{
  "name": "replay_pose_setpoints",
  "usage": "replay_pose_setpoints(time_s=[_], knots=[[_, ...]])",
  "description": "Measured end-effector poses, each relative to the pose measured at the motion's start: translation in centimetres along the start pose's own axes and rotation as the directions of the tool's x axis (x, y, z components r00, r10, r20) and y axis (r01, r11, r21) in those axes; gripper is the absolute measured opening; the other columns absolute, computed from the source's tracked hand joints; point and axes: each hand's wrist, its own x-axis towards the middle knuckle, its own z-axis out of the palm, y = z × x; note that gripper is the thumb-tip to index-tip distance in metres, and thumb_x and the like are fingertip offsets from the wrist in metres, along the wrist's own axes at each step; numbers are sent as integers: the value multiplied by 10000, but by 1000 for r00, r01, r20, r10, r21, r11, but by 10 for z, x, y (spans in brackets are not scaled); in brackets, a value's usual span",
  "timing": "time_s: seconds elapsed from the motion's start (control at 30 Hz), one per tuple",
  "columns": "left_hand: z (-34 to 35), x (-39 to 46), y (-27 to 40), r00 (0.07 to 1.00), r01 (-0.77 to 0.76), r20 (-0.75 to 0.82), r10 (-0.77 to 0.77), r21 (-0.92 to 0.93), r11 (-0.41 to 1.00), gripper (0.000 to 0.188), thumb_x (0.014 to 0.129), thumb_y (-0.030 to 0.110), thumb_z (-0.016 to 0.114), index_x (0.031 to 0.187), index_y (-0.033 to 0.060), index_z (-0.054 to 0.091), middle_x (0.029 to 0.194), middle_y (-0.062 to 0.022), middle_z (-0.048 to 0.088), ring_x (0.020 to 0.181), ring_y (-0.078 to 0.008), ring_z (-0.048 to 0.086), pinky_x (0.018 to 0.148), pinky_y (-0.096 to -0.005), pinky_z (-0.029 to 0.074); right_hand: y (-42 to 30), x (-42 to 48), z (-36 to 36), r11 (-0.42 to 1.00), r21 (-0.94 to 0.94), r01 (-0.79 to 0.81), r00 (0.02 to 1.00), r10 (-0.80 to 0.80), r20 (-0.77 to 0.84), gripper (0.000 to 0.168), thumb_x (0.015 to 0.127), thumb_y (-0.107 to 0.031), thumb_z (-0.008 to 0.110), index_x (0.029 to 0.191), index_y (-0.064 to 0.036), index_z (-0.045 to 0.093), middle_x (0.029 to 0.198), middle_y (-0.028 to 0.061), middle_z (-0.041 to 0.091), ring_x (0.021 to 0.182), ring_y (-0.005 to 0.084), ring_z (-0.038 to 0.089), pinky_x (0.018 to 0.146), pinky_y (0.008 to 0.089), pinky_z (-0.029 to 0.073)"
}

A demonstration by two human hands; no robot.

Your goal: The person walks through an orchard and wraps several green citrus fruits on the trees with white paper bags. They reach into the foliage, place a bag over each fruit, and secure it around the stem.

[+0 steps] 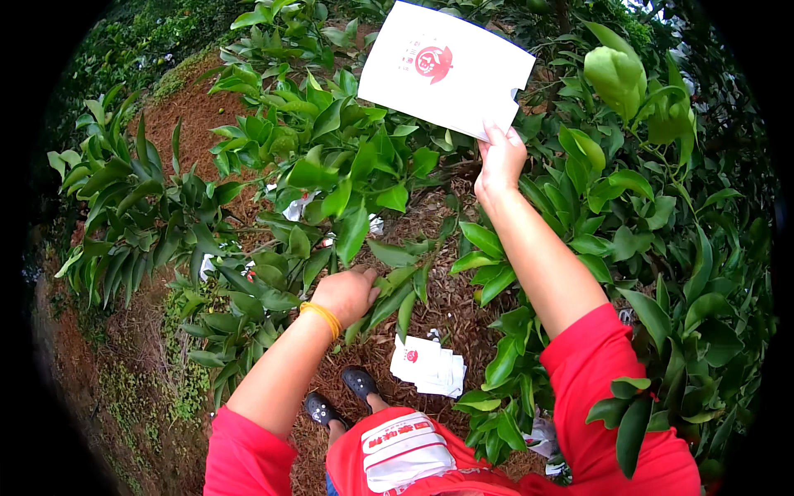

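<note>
My right hand [501,158] is raised at the upper right and pinches the lower corner of a white paper bag [456,74] with a red printed emblem and a notch in one edge. At the middle, my left hand [347,294] reaches in among the leaves of a leafy branch [391,288], yellow rubber bands [324,319] round its wrist. Its fingertips are partly turned away, and whether they grip a twig is hidden. Below, a fanned stack of similar white paper bags [428,367] lies on the ground near my feet.
Dense leafy branches [645,248] crowd the right side, and others [149,211] stretch out at the left. White bags [298,206] show through the foliage. Brown, straw-littered soil [322,446] lies underfoot, with dark clogs [358,382] on my feet. A red and white apron [406,452] covers my front.
</note>
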Motion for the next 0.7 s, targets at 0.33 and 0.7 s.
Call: replay_pose_setpoints(time_s=[0.33,0.7], knots=[[-109,20,57,584,-457,-686,434,165,874,369,718,142,534,1066,35,471,1164,-161,397,1044,-324,404,901,-397,320,-26,3,-33,959,-29,283,954,-284,-93,177,791,-111,546,923,5,528,920,61,555,858,127,516,804,263,397],[-113,116,-15,962,274,-138,-237,478,834,1075,498,607,645,1317,133,134,1097,-194,466,827,-255,573,747,-345,425,-6,22,10,973,-25,230,972,-228,61,218,791,-114,542,957,27,551,893,39,577,799,82,501,760,224,367]])
